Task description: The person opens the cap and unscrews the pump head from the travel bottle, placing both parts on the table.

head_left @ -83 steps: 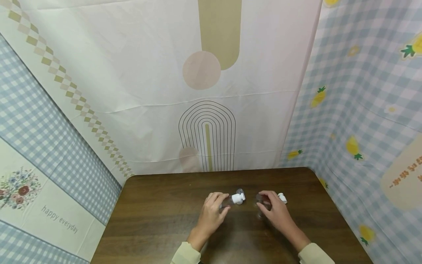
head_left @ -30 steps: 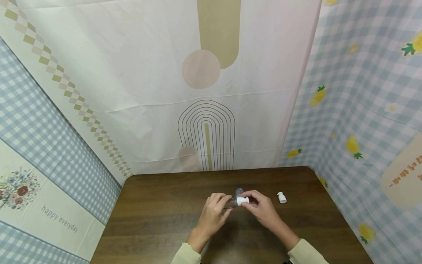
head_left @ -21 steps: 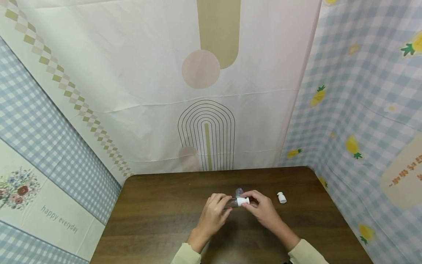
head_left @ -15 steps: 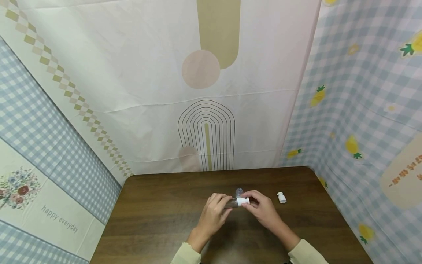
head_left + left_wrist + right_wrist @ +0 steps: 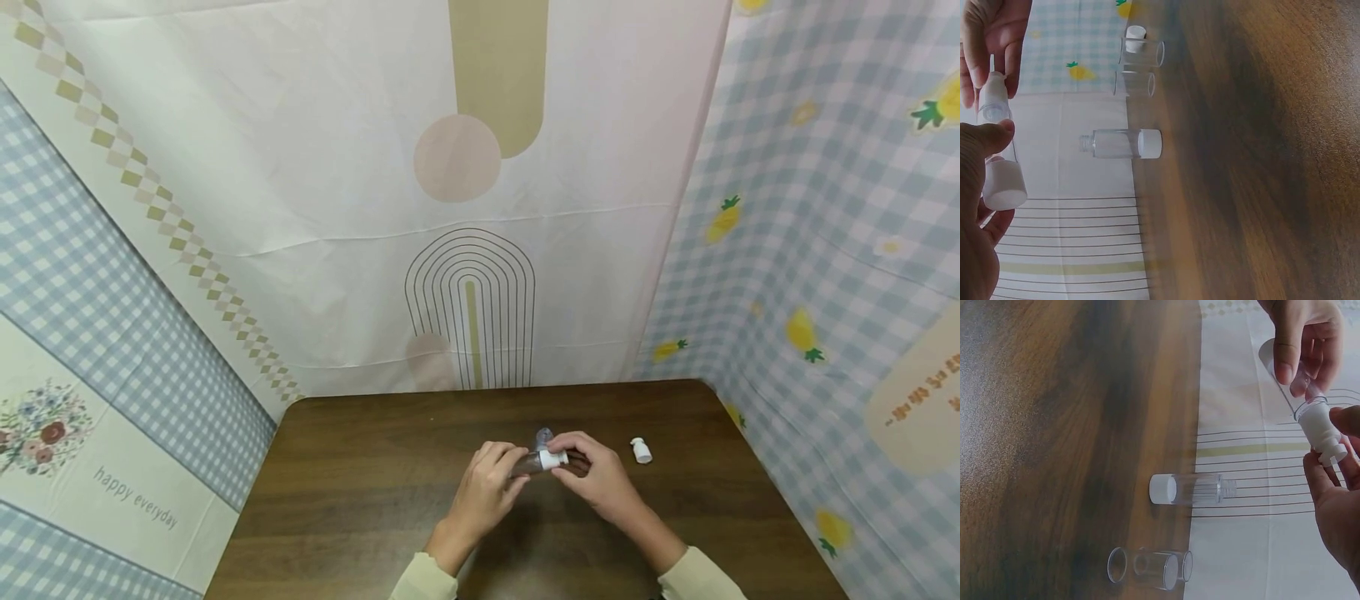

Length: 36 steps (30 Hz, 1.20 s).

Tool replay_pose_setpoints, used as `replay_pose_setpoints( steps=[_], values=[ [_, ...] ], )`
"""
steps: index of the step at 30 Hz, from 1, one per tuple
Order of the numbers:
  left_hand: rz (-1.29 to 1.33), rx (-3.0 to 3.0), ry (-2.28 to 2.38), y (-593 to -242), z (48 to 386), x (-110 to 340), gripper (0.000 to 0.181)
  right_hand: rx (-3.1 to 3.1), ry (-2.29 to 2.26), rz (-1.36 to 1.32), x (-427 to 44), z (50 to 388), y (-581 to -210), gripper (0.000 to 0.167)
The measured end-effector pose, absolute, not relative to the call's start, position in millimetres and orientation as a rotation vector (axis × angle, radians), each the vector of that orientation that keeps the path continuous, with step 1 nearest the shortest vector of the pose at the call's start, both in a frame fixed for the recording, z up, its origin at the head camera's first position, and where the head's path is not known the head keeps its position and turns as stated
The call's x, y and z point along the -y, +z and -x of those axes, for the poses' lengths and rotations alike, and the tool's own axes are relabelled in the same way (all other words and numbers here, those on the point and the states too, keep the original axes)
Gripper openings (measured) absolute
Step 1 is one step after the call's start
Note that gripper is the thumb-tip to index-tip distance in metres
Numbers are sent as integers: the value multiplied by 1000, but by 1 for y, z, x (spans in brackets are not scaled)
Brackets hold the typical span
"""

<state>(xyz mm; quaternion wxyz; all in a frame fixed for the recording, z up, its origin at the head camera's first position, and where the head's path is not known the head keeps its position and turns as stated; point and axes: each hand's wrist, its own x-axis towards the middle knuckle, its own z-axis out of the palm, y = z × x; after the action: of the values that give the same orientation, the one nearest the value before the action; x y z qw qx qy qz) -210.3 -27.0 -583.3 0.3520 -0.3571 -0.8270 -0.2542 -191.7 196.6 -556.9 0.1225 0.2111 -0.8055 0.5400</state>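
My left hand (image 5: pixel 491 479) grips a small clear pump bottle (image 5: pixel 1300 394) by its body, holding it tilted above the table. A white base (image 5: pixel 1005 187) closes its lower end. At the other end sits a white pump head (image 5: pixel 1320 428), pinched between the thumb and fingers of my right hand (image 5: pixel 596 475). Below them, a second clear bottle (image 5: pixel 1115 144) with a white base stands upright on the table, its threaded neck bare. A loose white pump head (image 5: pixel 641 450) is to the right of my right hand.
Two clear open cylinders, a nearer cover (image 5: pixel 1163 572) and another cover (image 5: pixel 1135 83), stand on the brown wooden table (image 5: pixel 360 483). They are mostly hidden by the right hand in the head view. Printed cloth (image 5: pixel 337 208) hangs behind the table and at both sides.
The right hand has moved left from a clear cover on the table to the white pump head on the held bottle. Over the last second its fingers shift only slightly; the left hand stays nearly still.
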Motion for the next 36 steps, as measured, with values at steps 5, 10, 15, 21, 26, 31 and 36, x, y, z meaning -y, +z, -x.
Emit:
replay_pose_setpoints(
  steps=[5, 10, 15, 21, 26, 31, 36],
  values=[
    [913, 2150, -665, -582, 209, 27, 43, 2308, 1568, -632, -197, 190, -555, 33],
    [924, 2135, -648, -583, 210, 27, 43, 2391, 1573, -460, -196, 190, -554, 36],
    [936, 2122, -618, -581, 209, 26, 44, 2583, 1547, -215, -194, 193, -553, 32],
    [933, 2120, -605, -581, 209, 26, 44, 2669, 1496, -168, -193, 194, -552, 23],
    [935, 2120, -609, -582, 209, 25, 44, 2658, 1539, -205, -194, 193, -551, 18],
    [935, 2123, -613, -583, 209, 25, 45, 2622, 1559, -255, -194, 192, -552, 22],
    [934, 2122, -612, -583, 211, 26, 45, 2583, 1577, -277, -193, 191, -552, 24]
  ],
)
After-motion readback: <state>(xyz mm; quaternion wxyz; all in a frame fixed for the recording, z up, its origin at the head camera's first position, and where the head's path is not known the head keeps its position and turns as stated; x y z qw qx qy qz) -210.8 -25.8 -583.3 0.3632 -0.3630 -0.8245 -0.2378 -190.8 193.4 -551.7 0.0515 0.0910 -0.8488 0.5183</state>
